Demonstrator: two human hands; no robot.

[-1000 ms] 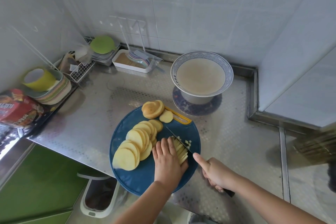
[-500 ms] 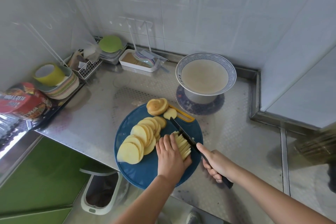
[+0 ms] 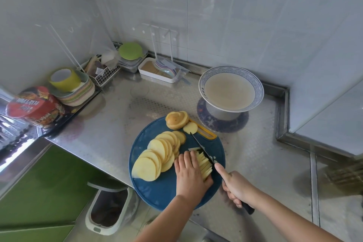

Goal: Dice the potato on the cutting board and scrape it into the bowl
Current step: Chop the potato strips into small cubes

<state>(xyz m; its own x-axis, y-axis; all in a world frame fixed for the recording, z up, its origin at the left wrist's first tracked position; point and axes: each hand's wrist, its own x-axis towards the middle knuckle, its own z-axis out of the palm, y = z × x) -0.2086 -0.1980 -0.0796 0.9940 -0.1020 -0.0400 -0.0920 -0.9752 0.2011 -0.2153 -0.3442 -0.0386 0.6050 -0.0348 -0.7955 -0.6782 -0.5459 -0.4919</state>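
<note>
We find the round blue plastic cutting board (image 3: 157, 192) at the front edge of the patterned steel table (image 3: 255, 153); fanned pale potato slices (image 3: 155, 155) lie on its left half, cut potato strips (image 3: 205, 167) to their right, the blue-rimmed ceramic bowl (image 3: 231, 68) behind it.

Left hand (image 3: 191, 175) lies palm down, fingers straight, pressing; right hand (image 3: 235, 186) grips a knife (image 3: 202, 150) handle, forefinger stretched along it
</note>
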